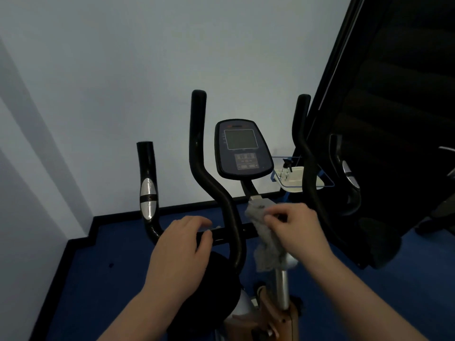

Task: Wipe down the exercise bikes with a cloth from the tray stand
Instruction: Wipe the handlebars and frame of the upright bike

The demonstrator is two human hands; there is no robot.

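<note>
Gripping a crumpled fuzzy grey cloth (267, 244), right hand (298, 232) at curved handlebar (221, 193)

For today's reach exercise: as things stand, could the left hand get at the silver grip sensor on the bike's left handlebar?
Probably yes. The left hand rests on the crossbar, holding nothing, and the silver sensor stands just up and left along the same bar, with nothing between.

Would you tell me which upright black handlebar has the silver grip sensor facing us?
The short outer-left handlebar; its silver sensor shows, while the taller inner bar is plain black.
</note>
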